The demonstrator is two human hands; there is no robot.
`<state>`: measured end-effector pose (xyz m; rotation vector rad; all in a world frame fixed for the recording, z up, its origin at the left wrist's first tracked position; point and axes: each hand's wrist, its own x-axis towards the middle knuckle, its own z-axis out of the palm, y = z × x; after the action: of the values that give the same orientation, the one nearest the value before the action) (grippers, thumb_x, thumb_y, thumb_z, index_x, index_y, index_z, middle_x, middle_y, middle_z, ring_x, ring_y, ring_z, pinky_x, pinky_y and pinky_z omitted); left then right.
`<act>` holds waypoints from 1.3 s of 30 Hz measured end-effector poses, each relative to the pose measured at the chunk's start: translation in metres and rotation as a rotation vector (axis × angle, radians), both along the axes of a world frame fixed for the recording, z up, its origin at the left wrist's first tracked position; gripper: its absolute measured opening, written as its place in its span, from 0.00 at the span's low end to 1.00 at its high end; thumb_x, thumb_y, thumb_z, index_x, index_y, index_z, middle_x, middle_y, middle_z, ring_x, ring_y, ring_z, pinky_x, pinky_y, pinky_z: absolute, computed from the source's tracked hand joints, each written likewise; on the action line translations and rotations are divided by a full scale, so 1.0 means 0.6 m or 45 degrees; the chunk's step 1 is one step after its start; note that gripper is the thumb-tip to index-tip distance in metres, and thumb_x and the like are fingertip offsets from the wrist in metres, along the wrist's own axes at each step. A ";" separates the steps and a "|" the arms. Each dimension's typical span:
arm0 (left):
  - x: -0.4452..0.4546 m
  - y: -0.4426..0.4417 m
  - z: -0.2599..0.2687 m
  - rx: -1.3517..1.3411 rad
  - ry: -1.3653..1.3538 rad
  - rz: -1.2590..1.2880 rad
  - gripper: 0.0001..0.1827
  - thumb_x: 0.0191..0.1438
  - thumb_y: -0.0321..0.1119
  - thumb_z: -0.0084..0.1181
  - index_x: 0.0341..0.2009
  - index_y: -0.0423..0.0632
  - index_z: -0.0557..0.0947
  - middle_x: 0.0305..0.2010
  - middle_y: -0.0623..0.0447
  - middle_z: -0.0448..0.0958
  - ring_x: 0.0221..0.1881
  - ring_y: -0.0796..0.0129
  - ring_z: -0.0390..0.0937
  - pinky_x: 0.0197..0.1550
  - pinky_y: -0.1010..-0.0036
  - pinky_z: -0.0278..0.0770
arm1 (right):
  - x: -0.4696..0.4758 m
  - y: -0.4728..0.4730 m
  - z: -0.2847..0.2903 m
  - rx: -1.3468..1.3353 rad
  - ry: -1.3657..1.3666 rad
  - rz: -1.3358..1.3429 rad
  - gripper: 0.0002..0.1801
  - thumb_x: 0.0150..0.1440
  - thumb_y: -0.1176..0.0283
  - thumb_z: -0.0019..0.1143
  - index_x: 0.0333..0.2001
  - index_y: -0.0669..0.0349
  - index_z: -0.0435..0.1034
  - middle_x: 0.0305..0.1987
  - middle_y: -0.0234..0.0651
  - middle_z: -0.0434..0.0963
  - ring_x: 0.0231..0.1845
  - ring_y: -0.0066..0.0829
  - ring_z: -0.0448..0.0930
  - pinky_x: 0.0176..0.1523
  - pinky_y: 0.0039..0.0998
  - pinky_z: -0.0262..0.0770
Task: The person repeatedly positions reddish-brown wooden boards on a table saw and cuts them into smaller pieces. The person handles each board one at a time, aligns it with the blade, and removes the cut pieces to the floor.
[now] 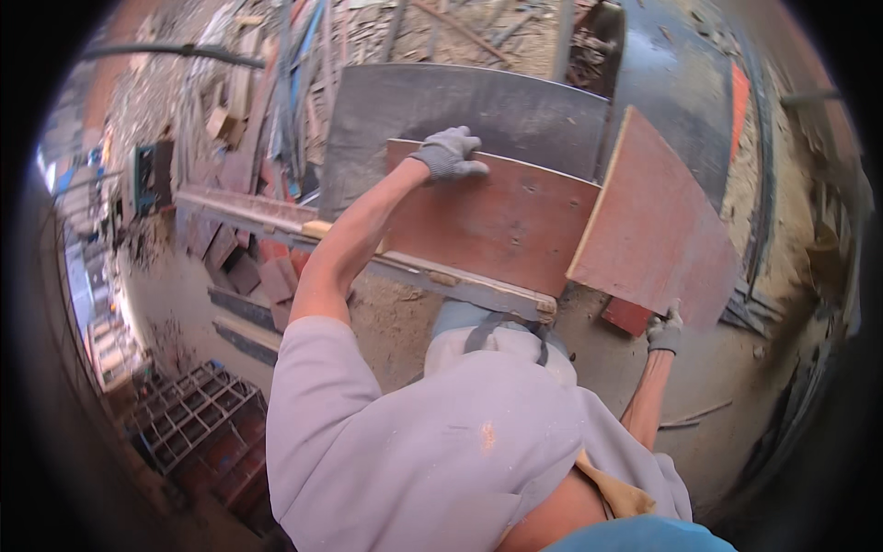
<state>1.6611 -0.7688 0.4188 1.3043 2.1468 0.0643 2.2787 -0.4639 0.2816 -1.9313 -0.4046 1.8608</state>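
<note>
A reddish-brown plywood board (pixel 497 221) lies before me, partly over a larger dark panel (pixel 476 103). My left hand (pixel 452 153), in a grey knit glove, rests at the far edge of this board with its fingers spread. At the right, my right hand (pixel 665 328), also gloved, grips the near edge of a second reddish plywood board (pixel 655 221). That board is tilted, and its pale cut edge meets the first board's right side. Most of my right fingers are hidden at its edge.
A long narrow rail (pixel 469 286) runs along the near side. Wood offcuts (pixel 276 279) lie on the floor at left, near a metal grid rack (pixel 196 414). Wood scraps (pixel 469 34) cover the ground beyond the dark panel. Another dark sheet (pixel 672 90) lies at the far right.
</note>
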 end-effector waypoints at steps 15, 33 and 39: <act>0.186 -0.566 0.381 -0.133 1.895 1.618 0.41 0.62 0.61 0.66 0.62 0.36 0.76 0.55 0.34 0.81 0.54 0.40 0.80 0.58 0.52 0.78 | -0.117 -0.098 -0.032 0.062 0.332 -0.053 0.14 0.67 0.56 0.67 0.35 0.50 0.74 0.31 0.26 0.78 0.26 0.26 0.75 0.25 0.27 0.68; 0.175 -0.125 -0.165 0.431 -0.312 1.274 0.24 0.52 0.41 0.77 0.49 0.40 0.88 0.42 0.47 0.90 0.40 0.65 0.86 0.46 0.66 0.83 | 0.044 -0.137 -0.042 0.135 0.062 -0.778 0.36 0.71 0.40 0.48 0.70 0.55 0.69 0.75 0.40 0.73 0.73 0.47 0.73 0.75 0.59 0.69; 0.145 -0.180 -0.202 0.589 -0.350 1.334 0.21 0.56 0.43 0.74 0.47 0.39 0.89 0.39 0.50 0.89 0.38 0.69 0.84 0.44 0.68 0.82 | 0.157 -0.033 -0.010 0.394 0.187 -0.430 0.35 0.72 0.42 0.49 0.67 0.60 0.71 0.67 0.41 0.79 0.67 0.46 0.79 0.72 0.53 0.74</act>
<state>1.7481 -0.8767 0.2974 0.2008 2.3886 1.1325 2.3728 -0.4836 0.2755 -1.5392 -0.2798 1.6009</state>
